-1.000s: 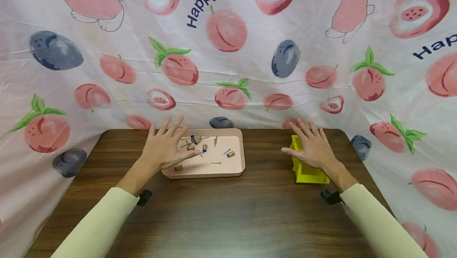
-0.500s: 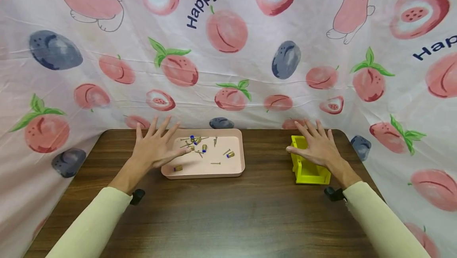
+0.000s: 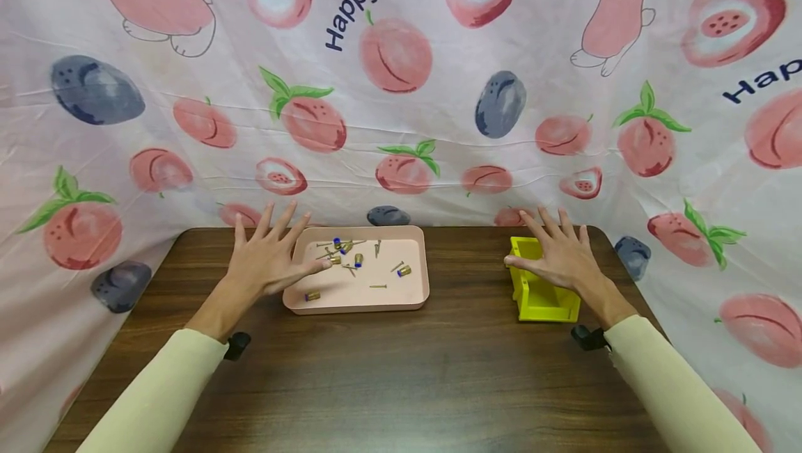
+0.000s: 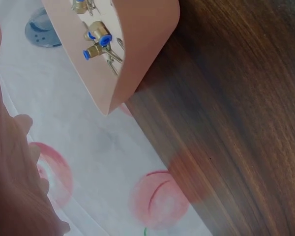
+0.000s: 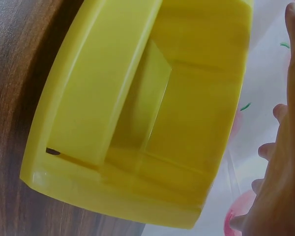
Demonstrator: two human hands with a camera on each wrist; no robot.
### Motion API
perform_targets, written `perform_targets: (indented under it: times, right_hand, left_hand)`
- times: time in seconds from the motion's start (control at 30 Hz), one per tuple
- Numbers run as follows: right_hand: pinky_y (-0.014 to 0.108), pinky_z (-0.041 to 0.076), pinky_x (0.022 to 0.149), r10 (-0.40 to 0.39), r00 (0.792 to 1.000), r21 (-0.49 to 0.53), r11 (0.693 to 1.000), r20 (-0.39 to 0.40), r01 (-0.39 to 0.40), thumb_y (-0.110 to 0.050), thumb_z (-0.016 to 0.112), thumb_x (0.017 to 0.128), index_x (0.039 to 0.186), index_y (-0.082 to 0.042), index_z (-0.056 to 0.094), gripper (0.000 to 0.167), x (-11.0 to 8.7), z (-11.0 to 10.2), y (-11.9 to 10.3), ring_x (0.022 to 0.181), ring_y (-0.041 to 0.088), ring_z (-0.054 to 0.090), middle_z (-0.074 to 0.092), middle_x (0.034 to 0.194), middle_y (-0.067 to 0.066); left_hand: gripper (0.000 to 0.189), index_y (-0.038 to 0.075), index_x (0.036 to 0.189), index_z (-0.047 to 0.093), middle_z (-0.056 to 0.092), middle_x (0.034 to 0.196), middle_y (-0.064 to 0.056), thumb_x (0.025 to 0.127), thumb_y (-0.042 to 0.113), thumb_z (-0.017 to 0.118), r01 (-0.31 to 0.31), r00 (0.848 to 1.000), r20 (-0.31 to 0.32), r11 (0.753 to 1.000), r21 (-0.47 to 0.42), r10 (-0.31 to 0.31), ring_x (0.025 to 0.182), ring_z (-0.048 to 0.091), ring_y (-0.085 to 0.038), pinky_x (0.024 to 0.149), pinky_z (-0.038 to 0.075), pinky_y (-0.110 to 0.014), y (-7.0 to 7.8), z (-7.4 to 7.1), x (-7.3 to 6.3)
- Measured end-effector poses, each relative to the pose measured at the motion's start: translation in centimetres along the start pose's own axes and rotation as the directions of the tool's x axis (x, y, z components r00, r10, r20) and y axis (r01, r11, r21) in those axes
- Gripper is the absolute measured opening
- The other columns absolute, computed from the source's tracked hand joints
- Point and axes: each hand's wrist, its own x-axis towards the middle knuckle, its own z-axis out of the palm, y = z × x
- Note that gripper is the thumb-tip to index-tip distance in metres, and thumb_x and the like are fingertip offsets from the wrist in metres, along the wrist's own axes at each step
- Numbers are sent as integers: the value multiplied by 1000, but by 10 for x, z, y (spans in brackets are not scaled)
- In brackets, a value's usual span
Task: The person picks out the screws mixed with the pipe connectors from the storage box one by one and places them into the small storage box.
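Observation:
My left hand hovers with spread fingers at the left end of a pink tray, holding nothing. In the tray lie several brass fittings with blue ends, one fitting at the right and another near the front left corner, among several loose screws. The left wrist view shows some fittings bunched near the tray's corner. Over on the right, my right hand is held above a yellow plastic bin, fingers spread and nothing in them. Part of the bin is hidden behind that hand; the right wrist view shows its inside bare.
Both containers stand toward the back of a dark wooden table, with a stretch of tabletop between them. A fruit-print cloth hangs behind the table and along both sides. A dark camera mount sits at the left wrist.
The left hand has shifted left, away from the middle of the tray. My right hand has drifted slightly right. Tray, fittings, screws and bin have stayed in place.

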Motion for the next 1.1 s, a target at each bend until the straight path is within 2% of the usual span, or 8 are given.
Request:
perform_targets:
  times: [0.2, 0.47, 0.7, 0.93, 1.1]
  right_hand:
    - [83, -4, 120, -20, 1000, -3, 1000, -13, 20, -81, 58, 96, 178, -24, 19, 108, 0, 0, -3, 165, 54, -4, 4, 184, 18]
    - [81, -2, 122, -67, 998, -4, 998, -22, 67, -80, 61, 95, 177, -24, 23, 106, -2, 2, -14, 165, 54, -3, 7, 184, 18]
    - [81, 1, 122, -133, 991, -16, 991, -33, 133, -79, 62, 95, 177, -24, 27, 105, -3, 6, -30, 166, 52, 0, 12, 184, 15]
    - [79, 3, 124, -177, 983, -25, 984, -46, 176, -80, 63, 94, 176, -21, 31, 106, -4, 12, -46, 167, 47, 1, 16, 183, 14]
    - [76, 3, 126, -213, 975, -49, 976, -56, 211, -81, 63, 92, 176, -24, 31, 106, -3, 18, -56, 168, 45, 3, 17, 183, 14]
  left_hand:
    - [109, 19, 177, 27, 11, 184, -13, 96, 89, 47, -24, 1000, -1, 1000, 8, 24, 168, 0, -45, 120, -9, -81, 4, -4, -2]
    - [108, 19, 177, 26, 10, 184, -11, 97, 86, 51, -57, 998, -9, 998, -14, 57, 168, 0, -45, 121, -15, -77, 16, -8, -4]
    - [108, 18, 176, 31, 14, 184, -10, 95, 86, 55, -108, 993, -49, 994, -21, 107, 167, 7, -46, 122, -8, -78, 29, -9, -6]
    - [104, 20, 175, 34, 18, 183, -9, 95, 82, 59, -124, 992, -26, 990, -62, 123, 167, 7, -45, 122, -8, -79, 43, -8, -8]
    - [108, 20, 176, 31, 17, 183, -9, 93, 85, 59, -147, 989, -31, 987, -58, 145, 168, 6, -43, 123, -8, -77, 50, -5, -8]
